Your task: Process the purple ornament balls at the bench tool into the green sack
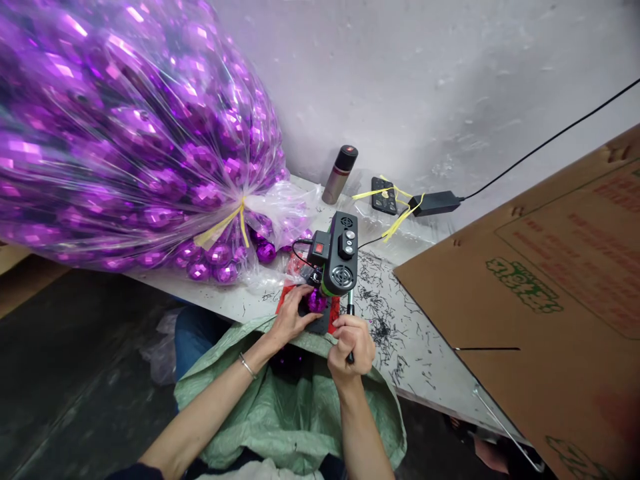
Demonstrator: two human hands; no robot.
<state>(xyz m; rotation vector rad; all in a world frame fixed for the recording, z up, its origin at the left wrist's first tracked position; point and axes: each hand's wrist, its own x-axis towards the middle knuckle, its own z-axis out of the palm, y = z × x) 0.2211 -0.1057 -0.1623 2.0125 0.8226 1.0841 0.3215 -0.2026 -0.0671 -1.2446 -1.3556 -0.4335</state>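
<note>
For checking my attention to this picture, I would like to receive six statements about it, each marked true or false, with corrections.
1. The left hand holds a purple ball beneath the black machine. True.
2. The right hand is empty. False: the right hand grips a handle.
3. The bottle has a white cap. False: the bottle has a black cap.
4. Yellow ribbon ties the large bag. True.
5. A bracelet is on the right wrist. False: the bracelet is on the left wrist.
6. Dark scraps lie on the table. True.
</note>
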